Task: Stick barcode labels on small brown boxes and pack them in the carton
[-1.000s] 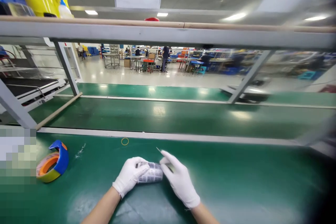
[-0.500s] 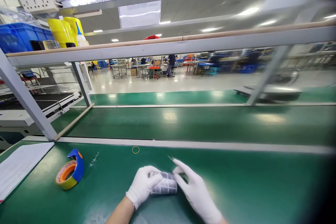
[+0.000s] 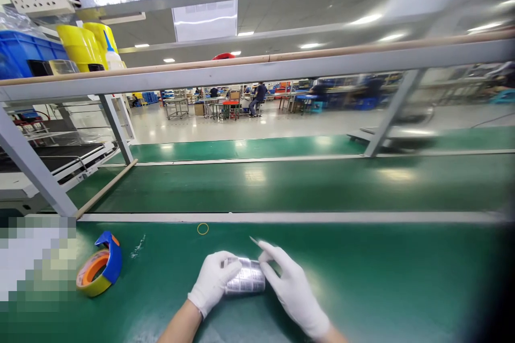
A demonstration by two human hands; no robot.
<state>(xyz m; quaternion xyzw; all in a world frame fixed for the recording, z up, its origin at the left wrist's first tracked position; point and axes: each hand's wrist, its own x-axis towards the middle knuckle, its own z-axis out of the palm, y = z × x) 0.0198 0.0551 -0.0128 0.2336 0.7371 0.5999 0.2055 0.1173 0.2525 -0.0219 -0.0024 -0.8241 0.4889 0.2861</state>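
Note:
My gloved left hand is closed around the left side of a roll of printed labels, its thumb lying across the front. The roll is held sideways above the green work surface, and its silvery face catches the light. At the roll's right end is my gloved right hand, with thumb and fingertips close to the labels; whether they touch is hard to see. A thin pointed tool juts up and left from between its fingers, most of it hidden by the hand.
A tape roll in a blue holder stands at left, near a blurred-out sheet. A yellow rubber band lies beyond my hands. A green conveyor belt runs behind a white rail. The overhead shelf bears a blue bin.
The whole view has shifted slightly, so things sit further left. The label roll has tilted a little and now shines brighter. Both hands keep their grips.

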